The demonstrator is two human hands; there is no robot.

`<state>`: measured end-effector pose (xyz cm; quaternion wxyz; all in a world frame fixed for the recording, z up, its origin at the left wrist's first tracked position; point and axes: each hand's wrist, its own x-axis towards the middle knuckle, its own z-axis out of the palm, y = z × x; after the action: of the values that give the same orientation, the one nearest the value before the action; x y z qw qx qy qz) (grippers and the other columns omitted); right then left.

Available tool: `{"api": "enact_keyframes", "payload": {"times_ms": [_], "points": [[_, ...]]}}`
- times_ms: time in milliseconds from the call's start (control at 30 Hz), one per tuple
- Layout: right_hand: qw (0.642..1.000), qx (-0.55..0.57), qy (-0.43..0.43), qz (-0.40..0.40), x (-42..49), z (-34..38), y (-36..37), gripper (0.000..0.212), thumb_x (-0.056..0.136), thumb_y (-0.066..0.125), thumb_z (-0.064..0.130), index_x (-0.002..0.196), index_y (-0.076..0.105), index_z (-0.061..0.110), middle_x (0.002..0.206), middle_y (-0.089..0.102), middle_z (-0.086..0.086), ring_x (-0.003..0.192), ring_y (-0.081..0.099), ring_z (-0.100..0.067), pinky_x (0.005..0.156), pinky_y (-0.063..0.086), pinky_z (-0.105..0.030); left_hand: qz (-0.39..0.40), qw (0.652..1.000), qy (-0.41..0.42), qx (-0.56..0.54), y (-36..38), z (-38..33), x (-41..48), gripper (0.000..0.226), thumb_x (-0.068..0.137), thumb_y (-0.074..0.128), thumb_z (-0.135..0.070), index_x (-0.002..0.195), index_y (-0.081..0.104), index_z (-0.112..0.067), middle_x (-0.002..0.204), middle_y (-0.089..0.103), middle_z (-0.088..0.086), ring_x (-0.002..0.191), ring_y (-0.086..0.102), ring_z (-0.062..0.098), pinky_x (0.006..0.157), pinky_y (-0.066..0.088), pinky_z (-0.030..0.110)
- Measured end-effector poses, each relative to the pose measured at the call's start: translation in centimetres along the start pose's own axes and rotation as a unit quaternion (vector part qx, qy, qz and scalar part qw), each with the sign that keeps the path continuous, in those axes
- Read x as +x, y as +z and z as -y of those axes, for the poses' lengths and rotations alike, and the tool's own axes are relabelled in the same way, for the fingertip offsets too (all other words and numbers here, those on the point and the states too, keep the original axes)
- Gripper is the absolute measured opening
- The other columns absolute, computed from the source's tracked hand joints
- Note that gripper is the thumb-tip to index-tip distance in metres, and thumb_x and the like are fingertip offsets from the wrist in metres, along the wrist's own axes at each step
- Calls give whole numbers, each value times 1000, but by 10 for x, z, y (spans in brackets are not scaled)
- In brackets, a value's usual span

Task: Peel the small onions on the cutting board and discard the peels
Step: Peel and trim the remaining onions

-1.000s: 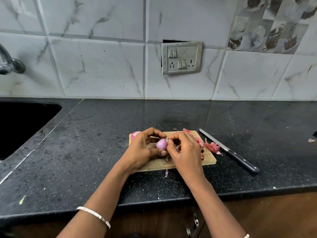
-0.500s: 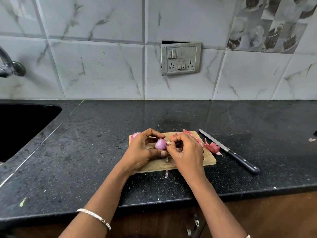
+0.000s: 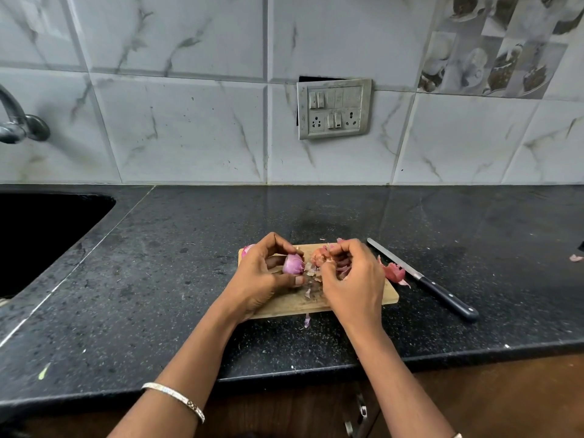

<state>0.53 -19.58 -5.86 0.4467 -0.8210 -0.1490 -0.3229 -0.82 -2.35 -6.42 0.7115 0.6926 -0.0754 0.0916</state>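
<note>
A small wooden cutting board (image 3: 387,298) lies on the black counter. My left hand (image 3: 259,276) grips a small pinkish-purple onion (image 3: 293,264) between thumb and fingers above the board. Just right of it, my right hand (image 3: 350,279) pinches a piece of reddish onion peel (image 3: 317,257) that has come away from the onion. Loose peel scraps (image 3: 311,287) lie on the board between my hands. Another small onion (image 3: 247,249) peeks out behind my left hand at the board's far left corner.
A black-handled knife (image 3: 423,279) lies on the counter right of the board, with a clump of pink peels (image 3: 394,272) beside its blade. A dark sink (image 3: 41,235) is set in at the left under a tap (image 3: 19,124). The counter's front edge (image 3: 474,355) runs close below.
My right hand has pulled away to the right from the onion, taking a piece of peel with it. A gap has opened between my hands.
</note>
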Motion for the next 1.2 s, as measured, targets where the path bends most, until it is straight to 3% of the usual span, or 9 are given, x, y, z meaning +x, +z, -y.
{"api": "enact_keyframes", "payload": {"times_ms": [100, 233, 300, 433, 567, 733, 933, 1067, 1200], "points": [[1000, 1, -25, -2, 1, -2, -1, 19, 83, 63, -2, 86, 65, 16, 84, 67, 8, 83, 61, -5, 73, 40, -10, 18, 1000, 2, -15, 0, 1, 1, 48, 73, 79, 16, 107, 57, -9, 115, 67, 16, 95, 69, 20, 84, 60, 35], [999, -25, -34, 24, 1, -7, 4, 10, 97, 57, 17, 98, 66, 21, 91, 66, 10, 90, 59, -13, 78, 50, -35, 35, 999, 4, -27, 1, -1, 0, 53, 79, 75, 15, 123, 62, -10, 122, 69, 10, 103, 70, 18, 89, 59, 35], [998, -17, -45, 34, 2, -9, 5, 14, 98, 56, 27, 100, 69, 22, 95, 69, 12, 96, 61, -14, 88, 51, -42, 41, 999, 13, -24, 2, -2, 0, 51, 82, 74, 11, 127, 63, -9, 125, 70, 8, 109, 70, 21, 89, 58, 30], [994, 10, -78, 74, 3, -11, 7, 11, 94, 68, 29, 96, 76, 23, 96, 72, 15, 100, 62, -11, 106, 43, -34, 49, 998, 23, -15, 1, -2, 1, 43, 85, 73, 7, 125, 62, -3, 126, 69, 12, 116, 68, 25, 96, 56, 31], [994, -5, -84, 73, 3, -11, 8, 8, 90, 73, 24, 95, 79, 20, 94, 74, 11, 99, 61, -12, 101, 40, -23, 57, 998, 17, -18, 2, -1, 2, 43, 85, 71, 10, 125, 60, -2, 126, 69, 13, 115, 68, 24, 96, 57, 31], [993, -35, -100, 51, 1, -9, 9, 7, 87, 74, 21, 90, 78, 16, 89, 74, 8, 93, 61, -15, 100, 49, -45, 63, 998, 19, 5, 1, 2, 2, 44, 84, 71, 13, 123, 62, -4, 124, 70, 11, 113, 69, 24, 95, 57, 31], [985, -127, -90, 71, -1, -7, 11, 15, 84, 61, 33, 82, 65, 19, 85, 68, 4, 101, 61, -27, 98, 48, -52, 60, 998, 16, 27, 3, 0, 1, 43, 78, 76, 14, 116, 61, -3, 118, 71, 12, 106, 73, 24, 89, 59, 31], [990, -99, -67, 81, -1, -4, 12, 19, 82, 54, 35, 81, 64, 18, 83, 67, 7, 92, 58, -19, 96, 48, -46, 47, 997, 24, 50, 5, -1, 1, 46, 73, 79, 18, 109, 57, 0, 118, 69, 15, 99, 75, 22, 80, 61, 29], [995, -20, 0, 101, 2, -8, 9, 18, 83, 55, 33, 84, 66, 19, 88, 68, 8, 95, 59, -18, 89, 45, -36, 23, 998, 25, 46, 5, -2, -1, 50, 68, 82, 18, 104, 52, 0, 104, 74, 0, 92, 76, 20, 73, 61, 28]]}}
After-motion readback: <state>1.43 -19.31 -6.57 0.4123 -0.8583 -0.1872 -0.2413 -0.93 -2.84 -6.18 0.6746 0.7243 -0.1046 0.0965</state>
